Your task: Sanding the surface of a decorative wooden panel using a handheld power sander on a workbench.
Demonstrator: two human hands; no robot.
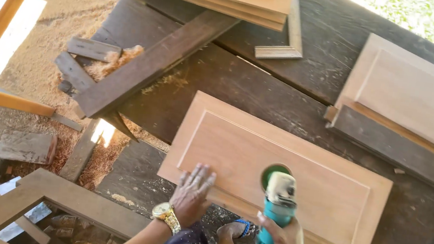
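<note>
While the left hand (193, 193) lay flat with fingers spread, gripping nothing, on the near edge of a raised wooden door panel (276, 176) at lower centre of the frame, the right hand (286, 241) was wrapped around a teal angle grinder (275, 212), its disc on the panel's face. A second panel (418, 97) rested at upper right on the dark workbench (265, 89), with sawdust (53, 19) heaped at upper left.
</note>
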